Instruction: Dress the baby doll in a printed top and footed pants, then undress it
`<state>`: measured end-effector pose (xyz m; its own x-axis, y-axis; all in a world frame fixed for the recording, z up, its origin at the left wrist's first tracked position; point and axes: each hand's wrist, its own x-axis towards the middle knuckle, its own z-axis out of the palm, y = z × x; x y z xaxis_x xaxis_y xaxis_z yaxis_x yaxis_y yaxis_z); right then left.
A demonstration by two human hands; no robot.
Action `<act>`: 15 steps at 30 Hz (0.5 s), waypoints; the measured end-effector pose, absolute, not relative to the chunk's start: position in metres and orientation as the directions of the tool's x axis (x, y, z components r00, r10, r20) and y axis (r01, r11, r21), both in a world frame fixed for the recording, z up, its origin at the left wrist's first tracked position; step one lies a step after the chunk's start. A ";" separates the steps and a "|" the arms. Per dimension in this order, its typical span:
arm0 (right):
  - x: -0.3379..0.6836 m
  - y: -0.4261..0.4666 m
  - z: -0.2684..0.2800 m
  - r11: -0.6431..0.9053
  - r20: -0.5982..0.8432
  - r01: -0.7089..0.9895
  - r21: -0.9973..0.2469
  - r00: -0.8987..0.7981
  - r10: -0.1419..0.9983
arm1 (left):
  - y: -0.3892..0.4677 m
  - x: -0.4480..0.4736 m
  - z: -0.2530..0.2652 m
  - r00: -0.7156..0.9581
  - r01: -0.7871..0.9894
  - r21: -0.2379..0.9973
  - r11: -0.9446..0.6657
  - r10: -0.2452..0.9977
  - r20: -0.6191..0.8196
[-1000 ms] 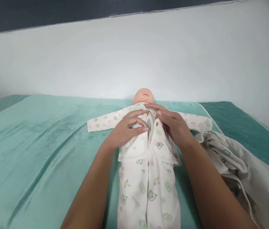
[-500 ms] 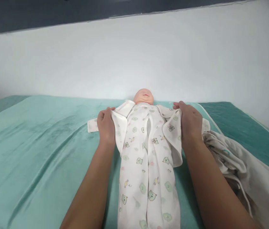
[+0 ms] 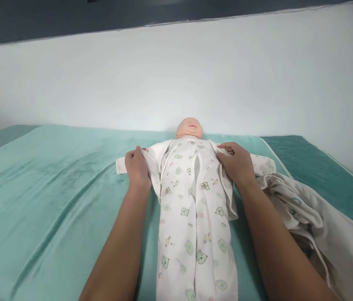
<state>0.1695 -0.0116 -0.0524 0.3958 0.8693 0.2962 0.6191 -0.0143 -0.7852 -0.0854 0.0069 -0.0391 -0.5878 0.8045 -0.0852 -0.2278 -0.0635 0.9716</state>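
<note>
two bare hands show on my feed. the left hand, at ten o'clock from the middle of the suit, pinches one front panel of the jacket, holding it out to the side. the right hand, at two o'clock, has thumb and fingertips on the opposite panel; whether it grips or only rests there, i can't tell from here. i count one jacket, spread open, its two sleeves pointing to ten and two. over it, between both hands, lies one white suit, printed with green bears and pink spots, running down past six o'clock out of my view. at twelve, just above its neckline, is one doll's head. between three and four i have one heap of pale cloth; its small marks are too blurred to read. beneath everything is a light green cover, with a darker green cover between two and three. beyond twelve stands a white wall.
</note>
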 end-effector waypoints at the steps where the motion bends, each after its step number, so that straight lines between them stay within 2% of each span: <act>1: 0.174 -0.011 -0.055 -0.016 0.334 0.632 -0.775 0.432 0.838 | 0.006 -0.084 -0.040 -0.578 -0.120 0.992 -0.049 0.816 -0.029; 4: 0.188 -0.007 -0.063 -0.057 0.436 0.684 -0.727 0.524 0.731 | 0.005 -0.079 -0.043 -0.510 0.313 0.945 -0.095 0.823 0.252; 6: 0.191 -0.003 -0.067 -0.051 0.482 0.729 -0.683 0.502 0.718 | 0.007 -0.078 -0.047 -0.379 0.569 0.802 -0.183 0.807 0.452; 8: 0.189 0.000 -0.071 0.031 0.515 0.775 -0.632 0.389 0.764 | 0.010 -0.077 -0.050 -0.219 0.726 0.636 -0.262 0.789 0.574; 10: 0.182 0.002 -0.073 0.134 0.518 0.801 -0.584 0.240 0.821 | 0.016 -0.077 -0.053 -0.085 0.785 0.534 -0.316 0.798 0.597; 12: 0.175 0.002 -0.075 0.179 0.486 0.809 -0.560 0.145 0.862 | 0.023 -0.078 -0.055 0.020 0.788 0.504 -0.354 0.832 0.554; 15: 0.168 0.001 -0.076 0.124 0.435 0.834 -0.537 0.147 0.888 | 0.032 -0.077 -0.057 0.124 0.802 0.467 -0.373 0.868 0.480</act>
